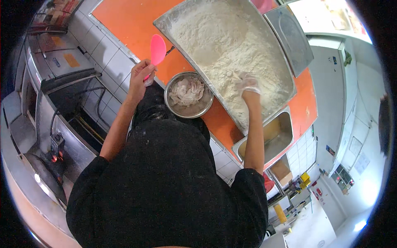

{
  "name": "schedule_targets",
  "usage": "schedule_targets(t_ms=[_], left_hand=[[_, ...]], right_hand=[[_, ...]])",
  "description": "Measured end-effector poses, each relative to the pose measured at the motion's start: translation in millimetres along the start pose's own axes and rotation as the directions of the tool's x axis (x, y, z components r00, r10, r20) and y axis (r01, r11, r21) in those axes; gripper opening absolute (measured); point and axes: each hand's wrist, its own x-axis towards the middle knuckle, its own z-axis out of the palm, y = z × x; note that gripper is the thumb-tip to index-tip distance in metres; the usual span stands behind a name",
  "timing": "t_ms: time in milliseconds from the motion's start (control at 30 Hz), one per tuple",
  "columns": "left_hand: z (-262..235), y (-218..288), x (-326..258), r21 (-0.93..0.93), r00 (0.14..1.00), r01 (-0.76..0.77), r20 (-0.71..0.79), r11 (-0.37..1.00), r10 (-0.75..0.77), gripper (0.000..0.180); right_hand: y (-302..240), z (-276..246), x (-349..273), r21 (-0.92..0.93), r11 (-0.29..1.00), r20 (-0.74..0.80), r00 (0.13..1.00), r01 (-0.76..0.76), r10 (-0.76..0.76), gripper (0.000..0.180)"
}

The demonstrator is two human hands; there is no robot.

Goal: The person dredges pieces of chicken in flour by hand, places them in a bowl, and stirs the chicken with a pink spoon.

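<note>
My left hand [140, 79] is closed round the handle of a pink rice paddle [158, 48], its flat blade pointing up. Just right of it is a round steel bowl [166, 98] with pale, wet raw meat pieces [188, 91] in it. A large metal tray [182, 50] full of white flour [215, 33] lies across the orange counter. In the flour, toward the tray's right side, is my right hand [249, 84] in a clear plastic glove. Flour coats its fingers and partly hides them, so I cannot make out whether they grip anything.
Against the tray's near right end stands a rectangular steel pan [271, 136]. A metal lid [289, 39] leans along the tray's far side. The orange counter [120, 20] has a white-tiled front. At the left is a stainless fryer or stove [70, 140] with a small flame glowing.
</note>
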Motion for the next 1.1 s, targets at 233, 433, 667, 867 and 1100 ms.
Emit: schedule_targets(t_ms=[233, 433, 667, 867, 1100], left_hand=[[-1, -8, 5, -0.017, 0.996, 0.012, 0.083, 1.0, -0.011, 0.019], [1, -3, 1, -0.01, 0.999, -0.014, 0.044, 1.0, 0.014, 0.019], [5, -3, 5, -0.037, 0.997, -0.009, 0.071, 0.999, 0.012, 0.021], [-2, -3, 1, -0.011, 0.999, -0.017, 0.035, 1.0, 0.017, 0.02], [4, -4, 4, 0.017, 0.999, -0.026, 0.025, 1.0, 0.026, 0.02]], right_hand=[[8, 20, 4, -0.153, 0.987, -0.131, 0.988, 0.057, -0.078, 0.031], [-17, -12, 13, 0.08, 0.997, -0.081, 0.996, -0.022, 0.028, 0.031], [20, 22, 4, -0.204, 0.951, -0.282, 0.916, 0.234, -0.286, 0.029], [-4, -48, -24, 0.588, 0.681, 0.043, 0.858, -0.436, 0.512, 0.029], [-91, -111, -67, 0.647, 0.519, 0.332, 0.819, -0.559, 0.469, 0.019]])
